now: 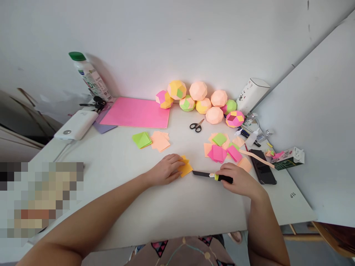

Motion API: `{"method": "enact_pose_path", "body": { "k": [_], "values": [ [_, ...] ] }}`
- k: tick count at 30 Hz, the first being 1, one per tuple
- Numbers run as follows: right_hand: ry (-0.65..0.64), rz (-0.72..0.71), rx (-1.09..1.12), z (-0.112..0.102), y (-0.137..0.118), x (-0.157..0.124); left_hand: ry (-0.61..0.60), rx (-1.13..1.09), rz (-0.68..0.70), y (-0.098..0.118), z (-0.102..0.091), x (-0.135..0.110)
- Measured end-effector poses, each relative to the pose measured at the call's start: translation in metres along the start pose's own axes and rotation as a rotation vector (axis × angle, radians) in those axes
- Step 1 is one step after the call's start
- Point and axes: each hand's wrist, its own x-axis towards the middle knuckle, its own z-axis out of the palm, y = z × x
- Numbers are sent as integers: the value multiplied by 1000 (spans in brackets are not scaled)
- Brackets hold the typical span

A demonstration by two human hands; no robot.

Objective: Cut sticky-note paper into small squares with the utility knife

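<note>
My left hand [166,169] lies on a folded yellow-orange paper square [185,168] on the white table [116,162], fingers curled and pressing it down. My right hand [238,180] grips the black and yellow handle of a utility knife [210,175]. The knife lies flat on the table with its blade pointing left toward the paper, just short of it.
Loose pink, orange and green paper squares [222,149] lie right of centre; green [142,140] and orange [160,140] stacks lie left. Paper polyhedron balls [198,99] line the wall. Scissors [196,126], a phone [262,166], pink sheet [137,112], power bank [76,125], bottle [88,75].
</note>
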Motion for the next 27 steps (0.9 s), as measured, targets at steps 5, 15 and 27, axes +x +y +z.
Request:
{"method": "enact_pose_path", "body": {
  "k": [5,15,27],
  "values": [
    [-11,5,12,-1,0,0,-5,3,-5,0,0,0],
    [0,-7,3,0,1,-1,1,0,3,0,0,0],
    [7,-50,-25,2,0,2,94,-23,35,2,1,1]
  ]
}}
